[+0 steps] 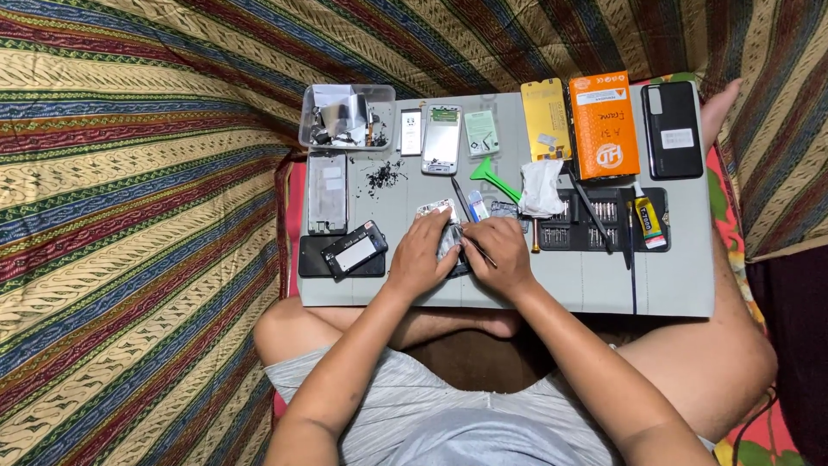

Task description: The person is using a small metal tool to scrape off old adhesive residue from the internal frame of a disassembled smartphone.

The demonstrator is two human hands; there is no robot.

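A: Looking down, we see our left hand (423, 250) and right hand (500, 255) meeting at the six o'clock edge of a grey rectangular work mat (604, 293).

B: What do we hold?

A: Our left fingers are curled tight around a small dismantled phone part with silvery film (448, 237); our right fingers pinch a thin metal tool (479, 252) against it.

B: And around us?

A: At twelve o'clock sits a clear plastic tray of scraps (347, 116); at two o'clock an orange rectangular box (605, 125); at nine o'clock a black phone frame (354, 250).
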